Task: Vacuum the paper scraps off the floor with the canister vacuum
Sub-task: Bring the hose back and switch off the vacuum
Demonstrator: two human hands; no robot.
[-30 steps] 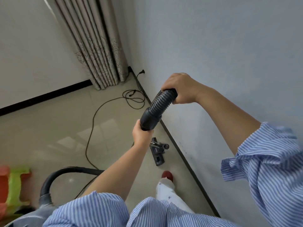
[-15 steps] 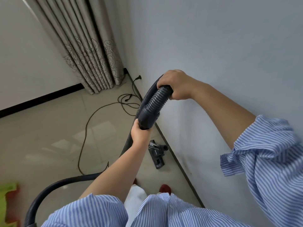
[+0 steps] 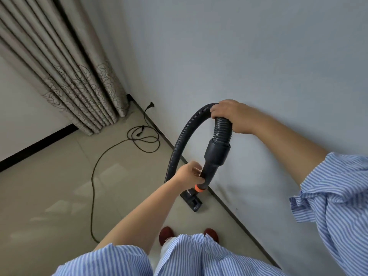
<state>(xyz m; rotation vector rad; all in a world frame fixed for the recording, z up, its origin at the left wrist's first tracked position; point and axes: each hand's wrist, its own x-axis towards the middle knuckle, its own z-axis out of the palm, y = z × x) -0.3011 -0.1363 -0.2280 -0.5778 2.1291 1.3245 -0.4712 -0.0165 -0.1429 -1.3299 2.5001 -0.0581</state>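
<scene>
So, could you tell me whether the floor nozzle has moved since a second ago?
Cannot tell: the camera itself shifted. The floor nozzle lies on the tiles beside the black baseboard, about as before.

— Clothing? 
— Shirt (image 3: pixel 209 257) in fine blue and white stripes, loose cut, fabric bunched at the front. 
— Sleeves? 
— Left sleeve (image 3: pixel 103 261) and right sleeve (image 3: pixel 336 196) both in the same stripe, pushed up above the elbows, cuffs wide and crumpled; forearms bare. 
— Hands? 
— Left hand (image 3: pixel 187 174) and right hand (image 3: pixel 231 114) bare: no gloves, rings or watch seen. 
— Lower down? 
— Pale trouser leg (image 3: pixel 166 249), partly hidden by shirt hem. Dark red shoes (image 3: pixel 166 234), rounded toes.
</scene>
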